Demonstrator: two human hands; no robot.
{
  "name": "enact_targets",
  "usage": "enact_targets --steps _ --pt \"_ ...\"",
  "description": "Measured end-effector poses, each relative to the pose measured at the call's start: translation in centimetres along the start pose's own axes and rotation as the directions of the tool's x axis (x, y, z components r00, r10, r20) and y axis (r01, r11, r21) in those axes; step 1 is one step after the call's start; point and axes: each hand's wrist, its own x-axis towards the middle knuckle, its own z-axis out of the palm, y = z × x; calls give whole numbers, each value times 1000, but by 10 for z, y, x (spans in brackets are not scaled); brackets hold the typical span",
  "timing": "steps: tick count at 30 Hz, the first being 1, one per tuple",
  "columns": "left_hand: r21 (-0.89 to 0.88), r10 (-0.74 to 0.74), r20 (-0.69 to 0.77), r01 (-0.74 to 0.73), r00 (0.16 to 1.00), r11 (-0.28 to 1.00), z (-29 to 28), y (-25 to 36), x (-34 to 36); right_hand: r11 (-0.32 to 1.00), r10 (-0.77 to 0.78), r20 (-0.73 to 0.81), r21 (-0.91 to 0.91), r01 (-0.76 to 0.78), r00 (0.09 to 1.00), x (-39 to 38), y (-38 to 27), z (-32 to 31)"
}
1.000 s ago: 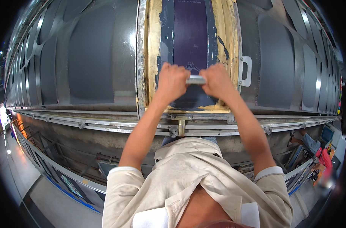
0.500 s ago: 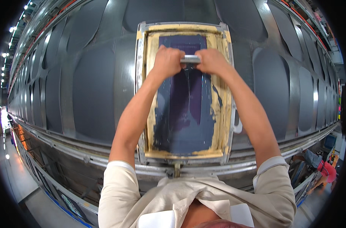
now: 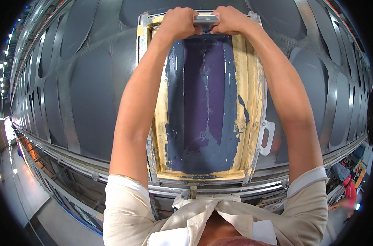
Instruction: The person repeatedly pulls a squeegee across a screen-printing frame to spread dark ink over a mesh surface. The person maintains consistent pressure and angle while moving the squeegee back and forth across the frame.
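Both my arms reach out to the far end of a screen-printing frame (image 3: 258, 123) with a metal rim and yellowish tape along its inner sides. My left hand (image 3: 178, 23) and my right hand (image 3: 231, 20) grip the two ends of a squeegee (image 3: 207, 21), its metal top showing between them. Its blade's lower edge is mostly hidden by my fingers. The mesh (image 3: 194, 90) looks purple down the middle, with dark grey-blue ink (image 3: 176, 119) along both sides and the near end. A thin, ragged ink streak runs lengthwise down the purple part.
Dark grey rounded panels (image 3: 90, 102) lie in rows on the long table to both sides. A white loop handle (image 3: 267, 137) sticks out from the frame's right side. Metal rails (image 3: 219, 189) run along the near edge. A person in red (image 3: 349, 192) is at the far right.
Both hands have pushed the squeegee away from me, from the upper part of the mesh to the frame's far end. More of the purple middle shows behind it.
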Motion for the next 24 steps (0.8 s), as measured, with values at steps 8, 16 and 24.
enact_targets --steps 8,16,24 --pt "-72 51 -25 -53 998 996 23 78 -163 990 53 28 129 -56 998 -154 -75 71" --pt "-77 48 -38 -51 998 996 30 189 -391 999 31 182 -43 -23 983 -352 -209 144" --pt "-90 26 -36 -29 999 995 25 202 -405 778 572 -651 236 -583 500 -347 -87 113"
